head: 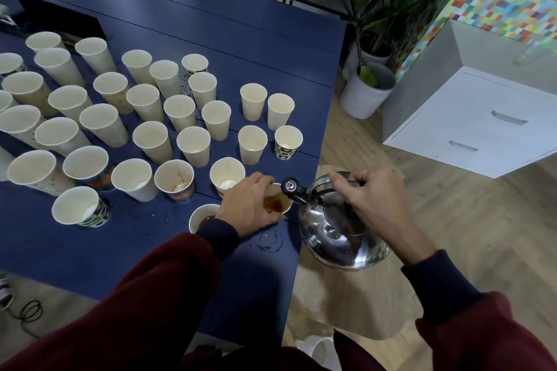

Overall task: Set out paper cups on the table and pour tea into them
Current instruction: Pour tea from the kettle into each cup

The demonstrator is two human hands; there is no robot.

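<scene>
Many paper cups (193, 144) stand in rows on the blue table (247, 48). My left hand (251, 205) grips one cup (278, 202) near the table's right edge; brown tea lies in it. My right hand (367, 199) holds the handle of a shiny steel kettle (337, 232), tilted with its spout (294, 191) over that cup's rim. Just left of my left wrist stands another cup (203, 217) with tea in it. The cups farther back look empty.
A small puddle of spilled liquid (268, 242) lies on the table by its front right corner. Beyond the right edge are wooden floor, potted plants (366, 93) and a white drawer cabinet (470, 123). A round stool (355, 304) sits below the kettle.
</scene>
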